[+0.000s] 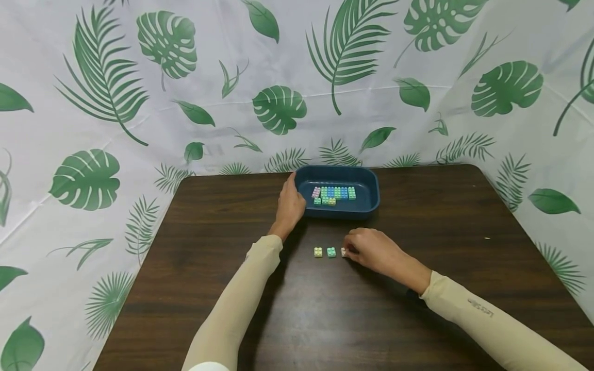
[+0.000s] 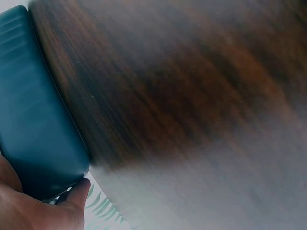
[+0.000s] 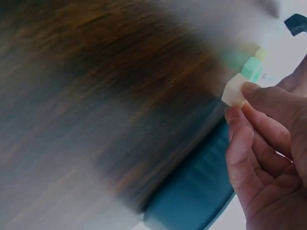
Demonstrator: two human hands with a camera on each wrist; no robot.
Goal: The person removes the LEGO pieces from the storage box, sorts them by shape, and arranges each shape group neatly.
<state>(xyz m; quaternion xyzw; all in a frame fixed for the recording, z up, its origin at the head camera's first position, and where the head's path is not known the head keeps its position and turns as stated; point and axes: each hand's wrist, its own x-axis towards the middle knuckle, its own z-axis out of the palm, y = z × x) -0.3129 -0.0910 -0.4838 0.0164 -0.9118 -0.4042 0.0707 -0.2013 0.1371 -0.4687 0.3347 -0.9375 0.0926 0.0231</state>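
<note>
My right hand (image 1: 373, 250) pinches a small white toy brick (image 3: 234, 90) between thumb and fingertips, low over the table at the right end of a short row. To its left in the head view sit a green brick (image 1: 331, 252) and a yellow brick (image 1: 317, 252), spaced apart. My left hand (image 1: 291, 203) grips the left end of a dark blue plastic bin (image 1: 341, 215); in the left wrist view its digits wrap round the bin's end. Inside the bin lie several pink, green, blue and yellow bricks (image 1: 336, 192), most grouped closely together.
The dark wood-grain table (image 1: 315, 314) extends around both hands. Behind it hangs a white cloth (image 1: 297, 139) printed with green leaves. The bin stands near the table's far edge, just beyond the row of bricks.
</note>
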